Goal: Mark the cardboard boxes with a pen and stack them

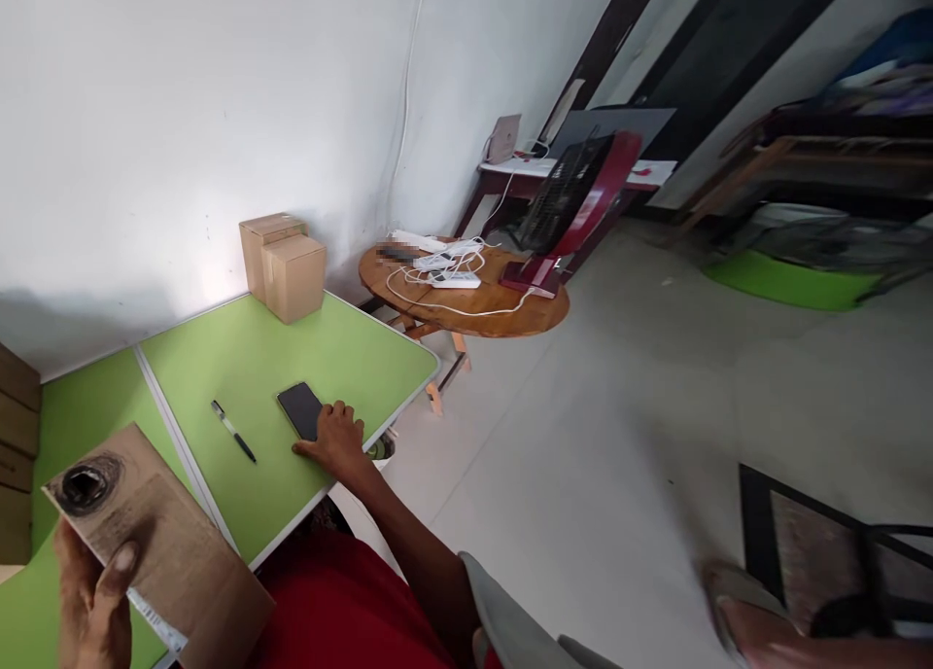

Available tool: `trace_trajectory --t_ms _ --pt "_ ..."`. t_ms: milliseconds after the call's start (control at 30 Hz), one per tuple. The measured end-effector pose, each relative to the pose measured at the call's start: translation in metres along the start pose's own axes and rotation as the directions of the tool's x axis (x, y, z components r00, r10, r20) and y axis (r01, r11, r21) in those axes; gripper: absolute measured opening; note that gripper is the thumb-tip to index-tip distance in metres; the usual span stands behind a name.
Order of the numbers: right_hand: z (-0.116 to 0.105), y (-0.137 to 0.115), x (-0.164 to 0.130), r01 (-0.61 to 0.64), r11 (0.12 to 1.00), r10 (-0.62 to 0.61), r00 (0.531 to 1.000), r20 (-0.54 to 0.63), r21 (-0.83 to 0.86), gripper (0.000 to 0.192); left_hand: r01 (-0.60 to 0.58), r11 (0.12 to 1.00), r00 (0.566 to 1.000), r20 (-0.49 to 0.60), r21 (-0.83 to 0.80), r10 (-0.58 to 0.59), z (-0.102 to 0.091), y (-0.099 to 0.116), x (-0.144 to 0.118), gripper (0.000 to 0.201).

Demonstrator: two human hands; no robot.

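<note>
My left hand (102,591) is closed round a cardboard box (182,562), with the thumb pressed on its broad face. A dark hole ringed by black scribble marks one end of this box, and a white label strip runs along its lower side. On the green folding table, my right hand (336,442) has its fingers and thumb closed about the near end of a dark smartphone (297,408). The phone lies screen up, partly covered by the fingers. A pen (234,432) rests to the left of the phone.
Two small cardboard boxes (295,275) stand at the back of the green table (379,348), against the wall. More boxes (16,455) are stacked at the far left. Beyond, a round wooden table (473,321) bears tangled white cables and a red fan (602,202).
</note>
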State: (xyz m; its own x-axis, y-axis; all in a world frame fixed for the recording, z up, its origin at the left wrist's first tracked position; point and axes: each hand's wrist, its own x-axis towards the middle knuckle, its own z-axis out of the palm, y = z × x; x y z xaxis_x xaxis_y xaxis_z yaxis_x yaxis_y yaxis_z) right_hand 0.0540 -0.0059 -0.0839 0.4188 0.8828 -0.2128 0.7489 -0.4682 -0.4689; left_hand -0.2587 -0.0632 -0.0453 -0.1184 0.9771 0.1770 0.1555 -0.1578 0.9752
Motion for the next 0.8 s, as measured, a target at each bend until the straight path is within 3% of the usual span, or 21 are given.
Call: trace_trajectory --t_ms 133,200,300,400,467,533,600,633,800 --pt "0.002 0.015 0.015 -0.03 0.987 0.024 0.999 0.037 0.157 0.092 0.072 0.991 0.995 -0.057 -0.112 -0.079 0.004 -0.01 0.003 0.097" --pt "0.004 0.018 0.018 -0.018 0.965 0.002 0.998 0.064 0.261 0.078 0.068 0.992 0.996 -0.058 -0.107 -0.075 0.003 -0.016 0.003 0.102" --pt "0.007 0.023 0.011 0.029 0.892 -0.093 0.988 0.121 0.451 0.042 0.081 0.993 0.993 -0.073 -0.091 -0.088 0.002 -0.019 0.0 0.108" --pt "0.009 0.029 -0.009 0.041 0.76 -0.23 0.95 0.209 0.648 0.039 0.079 0.989 0.993 -0.072 -0.126 -0.089 0.007 -0.013 -0.004 0.113" --pt "0.005 0.031 -0.026 -0.011 0.627 -0.318 0.909 0.269 0.779 0.052 0.075 0.986 0.994 -0.068 -0.152 -0.086 0.013 -0.006 -0.003 0.119" --pt "-0.003 0.027 -0.042 -0.144 0.395 -0.417 0.852 0.317 0.907 0.062 0.071 0.985 0.994 -0.068 -0.159 -0.083 0.019 0.001 0.001 0.123" --pt "-0.016 0.014 -0.058 -0.289 0.155 -0.529 0.783 0.326 0.945 0.067 0.061 0.985 0.995 -0.072 -0.161 -0.073 0.024 0.006 0.006 0.125" --pt "-0.024 0.004 -0.066 -0.336 0.077 -0.585 0.747 0.315 0.939 0.069 0.053 0.985 0.996 -0.068 -0.162 -0.065 0.027 0.008 0.008 0.125" --pt "-0.048 -0.058 -0.099 -0.387 -0.041 -0.798 0.568 0.203 0.921 0.072 -0.021 0.99 1.0 -0.014 -0.14 0.02 0.033 0.005 0.018 0.122"
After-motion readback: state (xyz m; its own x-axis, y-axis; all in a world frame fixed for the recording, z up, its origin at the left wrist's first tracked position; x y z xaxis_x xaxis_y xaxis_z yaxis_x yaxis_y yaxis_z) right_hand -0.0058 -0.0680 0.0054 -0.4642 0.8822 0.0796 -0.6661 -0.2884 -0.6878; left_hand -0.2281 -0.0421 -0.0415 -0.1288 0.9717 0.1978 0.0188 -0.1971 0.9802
